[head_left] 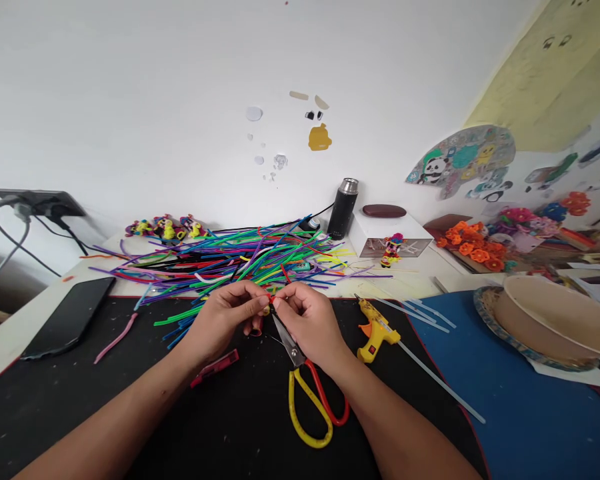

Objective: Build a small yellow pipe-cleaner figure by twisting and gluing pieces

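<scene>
I see a small red piece [272, 301], partly hidden, above the scissors [297, 357] on the black mat [240, 427]. My left hand [233, 308] and right hand [307, 313] pinch it between narrowed fingers.

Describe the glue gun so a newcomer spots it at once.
On the black mat, look just right of the right hand. The yellow glue gun lies there; unlike the scissors, it has an orange trigger and a long translucent stick behind.
</scene>
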### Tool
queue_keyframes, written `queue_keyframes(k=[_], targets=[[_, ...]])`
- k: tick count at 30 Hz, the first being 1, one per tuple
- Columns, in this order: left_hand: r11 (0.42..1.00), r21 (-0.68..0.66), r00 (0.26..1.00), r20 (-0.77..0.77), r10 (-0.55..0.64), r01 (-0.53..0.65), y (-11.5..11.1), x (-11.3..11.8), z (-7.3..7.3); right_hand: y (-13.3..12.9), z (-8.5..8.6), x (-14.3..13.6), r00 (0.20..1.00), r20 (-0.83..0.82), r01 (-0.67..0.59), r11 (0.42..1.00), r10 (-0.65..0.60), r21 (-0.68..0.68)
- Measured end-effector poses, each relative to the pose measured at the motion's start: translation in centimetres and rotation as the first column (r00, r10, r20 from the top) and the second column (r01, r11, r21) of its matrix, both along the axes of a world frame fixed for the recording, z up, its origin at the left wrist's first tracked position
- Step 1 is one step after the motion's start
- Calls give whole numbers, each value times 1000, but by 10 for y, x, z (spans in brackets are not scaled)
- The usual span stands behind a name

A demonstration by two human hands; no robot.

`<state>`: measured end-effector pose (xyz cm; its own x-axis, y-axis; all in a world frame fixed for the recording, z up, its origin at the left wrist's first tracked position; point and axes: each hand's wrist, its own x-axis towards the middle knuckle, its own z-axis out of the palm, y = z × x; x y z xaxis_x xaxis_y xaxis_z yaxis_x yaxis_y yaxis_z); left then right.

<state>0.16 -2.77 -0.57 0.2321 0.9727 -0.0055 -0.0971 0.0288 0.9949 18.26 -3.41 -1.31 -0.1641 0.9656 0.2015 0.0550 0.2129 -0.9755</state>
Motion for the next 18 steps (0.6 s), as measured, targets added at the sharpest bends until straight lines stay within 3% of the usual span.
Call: queue_keyframes(k=[7, 13, 18], targets=[[989, 147, 983, -186, -6, 34, 0, -11, 10, 1, -1, 1, 995, 93, -39, 999, 39, -3], [1000, 6, 1000, -13, 20, -20, 1, -4, 2, 2, -4, -2, 994, -86, -75, 993, 67, -92], [998, -45, 998, 60, 35, -33, 0, 3, 3, 0, -2, -3, 987, -141, -93, 990, 77, -105]])
